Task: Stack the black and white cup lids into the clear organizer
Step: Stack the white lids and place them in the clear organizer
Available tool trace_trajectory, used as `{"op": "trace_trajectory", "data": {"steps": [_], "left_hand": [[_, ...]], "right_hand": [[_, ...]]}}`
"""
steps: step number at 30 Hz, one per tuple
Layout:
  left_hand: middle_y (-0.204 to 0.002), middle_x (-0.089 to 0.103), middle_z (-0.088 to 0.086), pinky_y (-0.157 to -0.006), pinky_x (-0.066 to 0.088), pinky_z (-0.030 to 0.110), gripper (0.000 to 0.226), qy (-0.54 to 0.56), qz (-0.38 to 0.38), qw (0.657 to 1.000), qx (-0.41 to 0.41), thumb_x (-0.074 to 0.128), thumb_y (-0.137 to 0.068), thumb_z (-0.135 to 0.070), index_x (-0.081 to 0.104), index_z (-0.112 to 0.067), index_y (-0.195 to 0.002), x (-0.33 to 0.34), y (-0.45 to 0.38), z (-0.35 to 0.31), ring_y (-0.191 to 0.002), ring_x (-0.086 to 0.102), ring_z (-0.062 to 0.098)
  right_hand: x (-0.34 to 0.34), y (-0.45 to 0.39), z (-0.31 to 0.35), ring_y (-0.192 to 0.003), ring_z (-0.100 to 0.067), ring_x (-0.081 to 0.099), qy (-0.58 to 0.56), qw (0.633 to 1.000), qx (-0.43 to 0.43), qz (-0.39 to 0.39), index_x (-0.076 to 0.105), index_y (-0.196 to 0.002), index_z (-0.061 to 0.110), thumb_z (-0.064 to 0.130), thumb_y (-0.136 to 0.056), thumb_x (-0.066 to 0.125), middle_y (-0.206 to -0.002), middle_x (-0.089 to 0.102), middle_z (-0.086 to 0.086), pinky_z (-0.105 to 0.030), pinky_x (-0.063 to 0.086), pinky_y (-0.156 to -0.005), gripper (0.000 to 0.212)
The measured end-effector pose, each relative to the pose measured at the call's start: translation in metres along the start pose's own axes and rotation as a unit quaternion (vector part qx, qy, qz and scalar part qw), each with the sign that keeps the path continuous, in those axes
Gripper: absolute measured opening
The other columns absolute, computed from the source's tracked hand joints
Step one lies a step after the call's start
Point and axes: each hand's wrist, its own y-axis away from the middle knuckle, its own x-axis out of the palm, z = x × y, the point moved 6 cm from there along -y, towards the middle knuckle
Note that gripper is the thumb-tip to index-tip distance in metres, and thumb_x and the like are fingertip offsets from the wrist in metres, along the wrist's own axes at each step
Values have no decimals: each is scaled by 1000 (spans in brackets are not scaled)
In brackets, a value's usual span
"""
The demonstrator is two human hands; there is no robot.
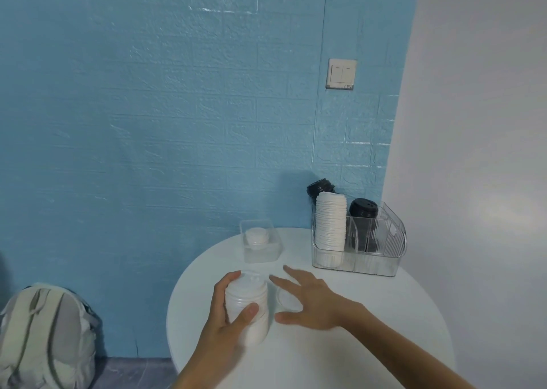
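Note:
My left hand grips a tall stack of white lids standing on the round white table. My right hand hovers just right of the stack with fingers spread, over a single white lid lying flat. At the back right stands the clear organizer. Its left slot holds a tall stack of white lids. A black lid stack sits in the middle slot, and another black stack rises behind the white one.
A small clear box with a few white lids inside sits at the table's back. The blue wall is close behind, a white wall on the right. A pale backpack rests on the floor at lower left.

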Motion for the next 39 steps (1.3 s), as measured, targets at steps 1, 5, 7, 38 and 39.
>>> {"op": "trace_trajectory", "data": {"steps": [1,5,7,38,39], "left_hand": [[-132,53,-32,-96,40,22,68,-1,0,1000,0,77,-63,-58,47,-59,-124,0,0,1,-122,54,-1],[-132,51,-34,-96,39,20,67,-5,-2,1000,-1,77,-63,-59,46,-61,-123,-1,-1,2,-122,53,-4],[-132,51,-34,-97,39,20,68,-6,0,1000,-1,77,-64,-59,46,-61,-124,-1,-1,3,-122,52,-4],[-125,58,-31,-86,48,13,81,20,2,1000,-20,74,-67,-57,36,-42,-136,2,3,-8,-114,61,-2],[-129,57,-28,-87,48,13,82,24,-2,1000,-17,75,-66,-56,36,-42,-137,2,4,-9,-115,60,-3]], "right_hand": [[3,-1,-1,-156,-19,-1,8,1000,-1,5,2,-156,55,73,-91,48,-170,-1,8,-46,4,-125,81],[2,-2,0,-146,-23,18,38,999,3,-22,7,-156,50,69,-95,44,-161,19,1,-42,12,-120,74],[-3,0,3,-143,-24,20,18,999,1,-46,6,-155,54,68,-96,43,-157,21,-2,-41,13,-118,70],[-33,-22,73,-78,9,64,-552,782,-64,-282,39,-121,28,15,-101,58,-100,65,5,-14,50,-73,30],[-31,-20,71,-85,9,66,-549,782,-65,-287,45,-126,29,14,-100,60,-102,69,14,-13,50,-77,33]]}}
